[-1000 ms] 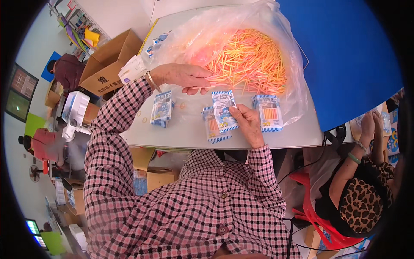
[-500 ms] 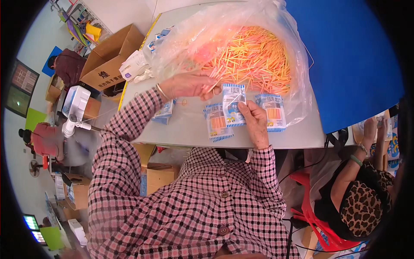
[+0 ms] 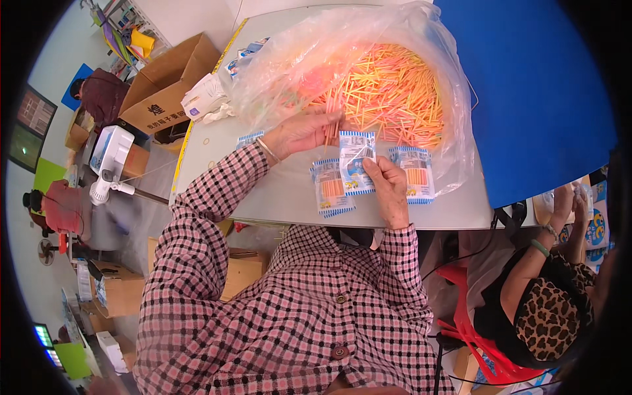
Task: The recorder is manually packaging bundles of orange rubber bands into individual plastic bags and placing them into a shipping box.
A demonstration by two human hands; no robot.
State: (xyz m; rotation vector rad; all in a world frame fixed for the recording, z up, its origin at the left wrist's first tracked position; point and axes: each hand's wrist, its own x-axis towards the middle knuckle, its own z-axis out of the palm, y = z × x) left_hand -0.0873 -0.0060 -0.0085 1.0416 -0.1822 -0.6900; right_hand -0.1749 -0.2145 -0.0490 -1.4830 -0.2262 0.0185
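My left hand (image 3: 304,134) pinches a few thin pink sticks (image 3: 334,122), held nearly upright just above and left of a packet. That blue-and-white plastic packet (image 3: 356,172) is gripped near its lower right by my right hand (image 3: 387,187), thumb on top. Beneath and to its left lies another packet (image 3: 327,181), with orange-pink sticks showing through its window. A similar packet (image 3: 416,172) rests to the right of my right hand. Beyond my hands, a large clear plastic bag (image 3: 454,85) lies open, heaped with loose yellow, orange and pink sticks (image 3: 395,92).
More packets (image 3: 250,139) lie partly behind my left wrist. A white tissue pack (image 3: 204,99) sits at the table's left edge beside an open cardboard box (image 3: 164,82). A blue board (image 3: 526,92) covers the right side. Another person's arm (image 3: 533,260) is at the lower right.
My left hand has shifted slightly right, and the sticks in it have turned more upright beside the packet. My right hand and its packet have stayed almost in place.
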